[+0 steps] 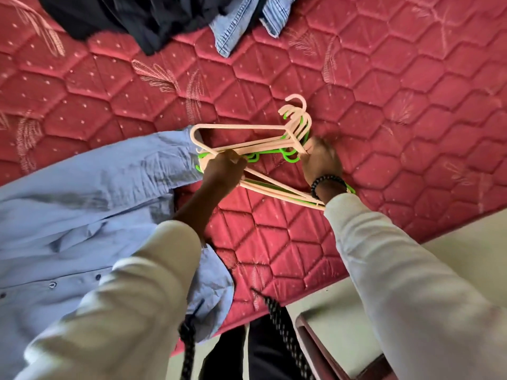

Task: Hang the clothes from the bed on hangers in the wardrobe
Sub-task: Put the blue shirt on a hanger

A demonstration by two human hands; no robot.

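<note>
Seen from above, a person stands at the edge of a bed (384,86) covered in red quilted fabric. Both hands hold a tangled bundle of pink and green hangers (248,137) just above the bed. The left hand (223,171) is curled around the bars at the bundle's left end; the right hand (321,160) grips it just below the cluster of hooks, which point away from the person. The bundle's long axis runs left to right between the hands.

A light blue shirt (90,204) lies spread on the bed directly left of the left hand, its edge touching the hangers. A dark garment (137,20) and a denim garment (236,26) lie at the far edge, well apart. The shirt looks likeliest next, once one hanger is freed. The wardrobe is out of view.
</note>
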